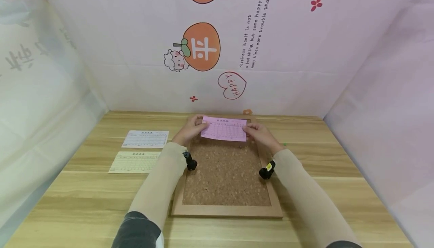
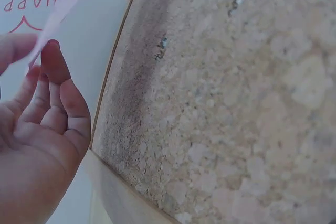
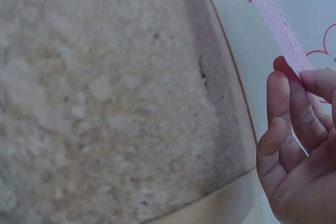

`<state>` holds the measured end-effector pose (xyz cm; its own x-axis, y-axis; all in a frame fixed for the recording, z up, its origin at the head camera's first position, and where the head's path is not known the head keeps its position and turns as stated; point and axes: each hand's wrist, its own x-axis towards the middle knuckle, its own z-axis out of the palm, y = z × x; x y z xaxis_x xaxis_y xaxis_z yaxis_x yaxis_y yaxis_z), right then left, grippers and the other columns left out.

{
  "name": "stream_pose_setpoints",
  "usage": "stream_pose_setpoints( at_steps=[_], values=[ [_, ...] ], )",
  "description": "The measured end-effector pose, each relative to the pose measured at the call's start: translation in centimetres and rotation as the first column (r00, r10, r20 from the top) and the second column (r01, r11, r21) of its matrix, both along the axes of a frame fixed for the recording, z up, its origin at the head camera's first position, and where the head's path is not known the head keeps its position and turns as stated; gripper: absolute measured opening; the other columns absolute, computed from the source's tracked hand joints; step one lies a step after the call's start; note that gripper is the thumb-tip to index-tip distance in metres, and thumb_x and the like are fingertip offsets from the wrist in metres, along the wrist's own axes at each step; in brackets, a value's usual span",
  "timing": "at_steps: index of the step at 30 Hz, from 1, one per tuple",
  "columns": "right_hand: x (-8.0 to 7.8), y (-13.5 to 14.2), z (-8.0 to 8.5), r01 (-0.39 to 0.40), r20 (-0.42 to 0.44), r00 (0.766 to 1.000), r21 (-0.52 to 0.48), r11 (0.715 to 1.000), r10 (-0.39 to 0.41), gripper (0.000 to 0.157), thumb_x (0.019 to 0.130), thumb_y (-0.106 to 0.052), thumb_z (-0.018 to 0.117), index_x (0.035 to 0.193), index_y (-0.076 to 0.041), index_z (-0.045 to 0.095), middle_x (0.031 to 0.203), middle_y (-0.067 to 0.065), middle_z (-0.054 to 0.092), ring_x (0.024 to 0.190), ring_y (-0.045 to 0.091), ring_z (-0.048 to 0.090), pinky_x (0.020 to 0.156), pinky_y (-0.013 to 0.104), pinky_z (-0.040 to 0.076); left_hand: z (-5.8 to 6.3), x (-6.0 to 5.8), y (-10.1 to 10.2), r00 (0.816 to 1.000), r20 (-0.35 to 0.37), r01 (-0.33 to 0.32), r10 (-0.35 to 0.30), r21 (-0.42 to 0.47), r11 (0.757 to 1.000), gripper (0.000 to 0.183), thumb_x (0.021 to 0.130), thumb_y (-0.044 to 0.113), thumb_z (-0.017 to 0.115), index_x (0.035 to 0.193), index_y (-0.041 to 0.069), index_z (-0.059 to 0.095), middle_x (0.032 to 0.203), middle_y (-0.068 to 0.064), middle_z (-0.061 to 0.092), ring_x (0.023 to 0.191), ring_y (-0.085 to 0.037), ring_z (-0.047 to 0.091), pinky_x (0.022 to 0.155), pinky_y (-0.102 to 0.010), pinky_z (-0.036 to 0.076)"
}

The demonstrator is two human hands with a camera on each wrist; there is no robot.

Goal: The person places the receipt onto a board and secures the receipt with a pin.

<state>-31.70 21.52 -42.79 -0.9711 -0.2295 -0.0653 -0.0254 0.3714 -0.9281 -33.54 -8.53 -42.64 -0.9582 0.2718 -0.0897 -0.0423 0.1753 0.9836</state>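
Note:
Both hands hold a pink printed form (image 1: 223, 130) over the far end of a wood-framed cork board (image 1: 227, 176). My left hand (image 1: 190, 129) pinches its left edge, thumb in front and fingers behind. At the opposite edge my right hand (image 1: 262, 135) pinches the paper the same way. In the left wrist view the form (image 2: 65, 11) shows nearly edge-on between thumb and fingers of the left hand (image 2: 44, 124). The right wrist view shows the right hand (image 3: 304, 135) gripping the end of the pink strip of paper (image 3: 273, 19), above and beside the cork.
A white form (image 1: 145, 139) and a yellow form (image 1: 133, 162) lie left of the board on the wooden table (image 1: 81, 195). A small green speck (image 1: 285, 144) is right of the board. Printed cloth (image 1: 278, 89) hangs behind the table and at both sides.

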Motion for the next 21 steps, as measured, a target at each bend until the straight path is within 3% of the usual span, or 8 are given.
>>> stream_pose_setpoints(
  at_steps=[9, 15, 21],
  values=[
    [-0.3, -0.5, -1.0, 0.045, -0.010, 0.999, 0.038, 0.998, -0.045, 0.033, 0.102, -0.025, 0.061, 0.114, 0.006, 0.066, 0.083, 0.002, 0.068, 0.070, 0.012, 0.062, 0.057, 0.024, 0.047, -0.2, 0.2, 0.3, 0.998, -0.033, -0.055, 0.052, -0.083, 0.995, 0.045, 0.101, 0.011, 0.058, 0.141, 0.002, 0.042, 0.120, -0.019, 0.058, 0.102, -0.026, 0.061, 0.087, -0.035, 0.048],
    [-0.5, -0.5, -1.6, 0.110, -0.001, 0.994, 0.119, 0.987, -0.110, 0.032, 0.099, -0.028, 0.065, 0.110, 0.003, 0.067, 0.085, 0.006, 0.067, 0.069, 0.012, 0.061, 0.055, 0.022, 0.047, -0.9, 0.2, 0.3, 0.993, -0.088, -0.091, 0.078, -0.160, 0.983, 0.044, 0.098, 0.010, 0.064, 0.137, 0.001, 0.045, 0.112, -0.020, 0.060, 0.095, -0.026, 0.060, 0.079, -0.033, 0.047],
    [-0.7, -0.7, -1.9, 0.127, -0.004, 0.992, 0.150, 0.981, -0.128, 0.034, 0.099, -0.029, 0.065, 0.109, 0.004, 0.067, 0.085, 0.009, 0.068, 0.066, 0.012, 0.062, 0.054, 0.023, 0.049, -0.9, 0.8, 0.1, 0.989, -0.116, -0.116, 0.088, -0.263, 0.958, 0.037, 0.098, 0.015, 0.065, 0.128, 0.003, 0.047, 0.119, -0.022, 0.060, 0.104, -0.032, 0.059, 0.082, -0.037, 0.048]
  ],
)
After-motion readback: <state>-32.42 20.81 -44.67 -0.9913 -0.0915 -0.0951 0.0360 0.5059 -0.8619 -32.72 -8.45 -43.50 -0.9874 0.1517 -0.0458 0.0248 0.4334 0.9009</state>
